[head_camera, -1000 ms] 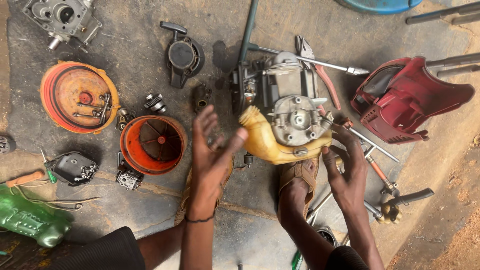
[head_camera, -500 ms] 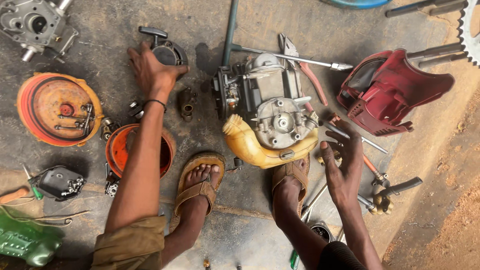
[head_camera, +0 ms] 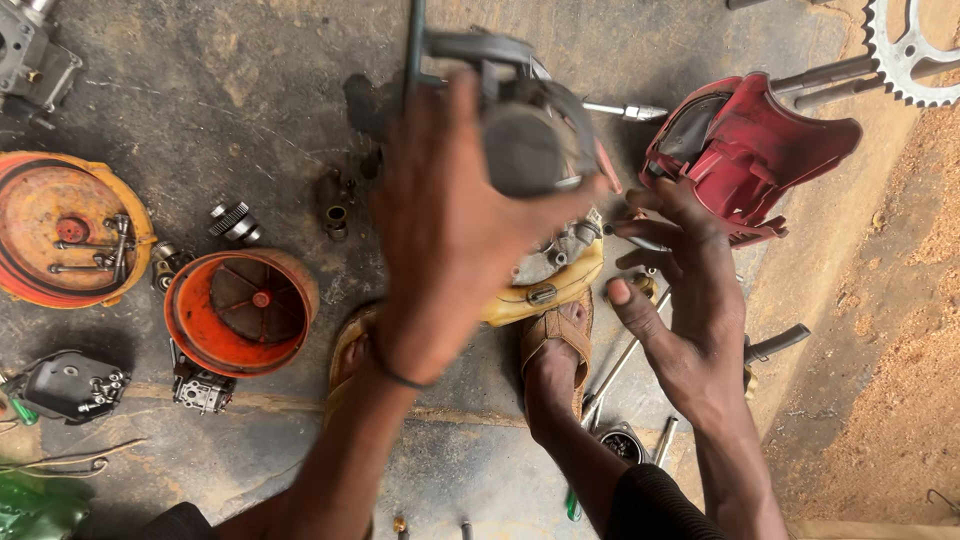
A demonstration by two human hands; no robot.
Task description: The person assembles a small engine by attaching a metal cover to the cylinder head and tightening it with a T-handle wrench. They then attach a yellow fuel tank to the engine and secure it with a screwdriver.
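Note:
My left hand (head_camera: 450, 230) is raised and blurred, gripping a dark grey round engine part (head_camera: 525, 125) in front of the camera. Under it sits the small engine with its yellow tank (head_camera: 555, 290), mostly hidden by the hand. My right hand (head_camera: 680, 300) hovers with fingers spread just right of the engine, holding nothing, near thin metal tools (head_camera: 625, 355). My two sandalled feet (head_camera: 555, 345) rest on the concrete at the engine's near side.
A red plastic cover (head_camera: 760, 150) lies right of the engine. An orange fan housing (head_camera: 240, 310) and an orange round cover holding bolts (head_camera: 65, 235) lie left. A sprocket (head_camera: 915, 50) is top right; sawdust ground lies right; small parts (head_camera: 65, 385) lie bottom left.
My left hand picked up the dark grey part from the floor at the upper left and has swung it over the engine. The camera has moved closer.

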